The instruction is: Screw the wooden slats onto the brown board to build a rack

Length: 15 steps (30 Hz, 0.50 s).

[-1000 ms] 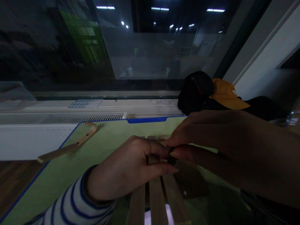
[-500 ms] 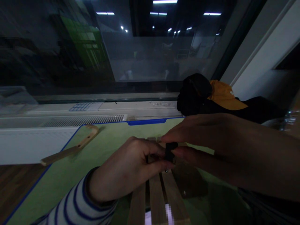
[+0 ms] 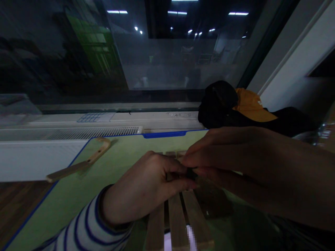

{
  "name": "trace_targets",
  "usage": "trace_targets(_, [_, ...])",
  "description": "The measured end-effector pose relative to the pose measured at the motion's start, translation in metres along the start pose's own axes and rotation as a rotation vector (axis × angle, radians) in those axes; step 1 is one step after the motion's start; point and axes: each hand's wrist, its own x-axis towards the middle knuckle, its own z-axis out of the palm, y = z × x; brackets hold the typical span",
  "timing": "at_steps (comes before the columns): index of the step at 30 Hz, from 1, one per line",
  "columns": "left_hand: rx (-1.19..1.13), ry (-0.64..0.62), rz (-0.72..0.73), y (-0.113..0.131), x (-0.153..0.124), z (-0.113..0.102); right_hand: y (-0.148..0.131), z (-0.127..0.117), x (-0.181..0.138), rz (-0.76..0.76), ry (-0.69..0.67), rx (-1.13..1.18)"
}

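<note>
At centre frame, a small black blocky piece, mostly hidden, sits pinched between thumb and forefinger of the right hand. The curled left hand closes its fingertips against it, above pale wooden slats on a green mat.

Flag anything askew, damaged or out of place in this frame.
One thing: a loose curved wooden piece lies diagonally at the far left corner of the green mat, its end poking over the blue border. Nothing looks spilled or broken. The left hand and right hand meet on a small dark part over the wooden slats.
</note>
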Motion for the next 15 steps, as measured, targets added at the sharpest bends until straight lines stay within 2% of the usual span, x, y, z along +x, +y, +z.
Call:
trace_targets(6, [-0.04,-0.093,0.032,-0.0039,0.003,0.0002,-0.0022,-0.0009,-0.0037,0.034,-0.09,-0.108])
trace_targets(15, [-0.031,-0.164,0.112,-0.0003,0.0019,-0.0045,-0.0056,-0.0027,-0.0057,0.019,-0.071,-0.121])
